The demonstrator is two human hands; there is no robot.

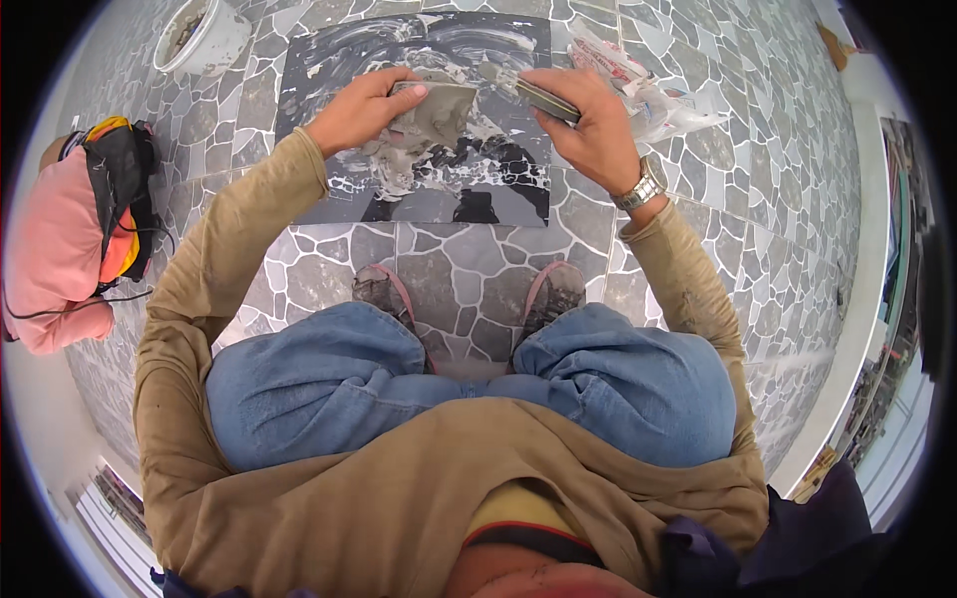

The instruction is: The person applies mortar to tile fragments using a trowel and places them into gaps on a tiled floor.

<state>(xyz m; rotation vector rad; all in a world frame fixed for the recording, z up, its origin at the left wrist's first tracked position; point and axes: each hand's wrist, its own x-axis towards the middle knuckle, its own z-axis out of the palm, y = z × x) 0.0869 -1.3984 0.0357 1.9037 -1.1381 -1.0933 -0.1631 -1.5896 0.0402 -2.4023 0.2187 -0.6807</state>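
My left hand (369,108) grips the edge of a flat putty spreader (444,112) whose blade is coated with grey putty. In my right hand (595,125) is a putty knife (550,102), its putty-smeared tip pointing left toward the spreader. The two tools are apart, with a small gap between them. Both are held over a dark glossy board (334,207) lying on the floor. Wet grey putty (397,177) is heaped and smeared across the board, partly hidden by the spreader and my left hand.
Beyond the board's left corner stands a white bucket (221,42) with stained insides. Crumpled plastic bags (663,110) lie to the right. Pink fabric (60,239), a black and yellow bag (122,174) and a dark cable are at left. My shoes (553,289) rest on stone-patterned tiles.
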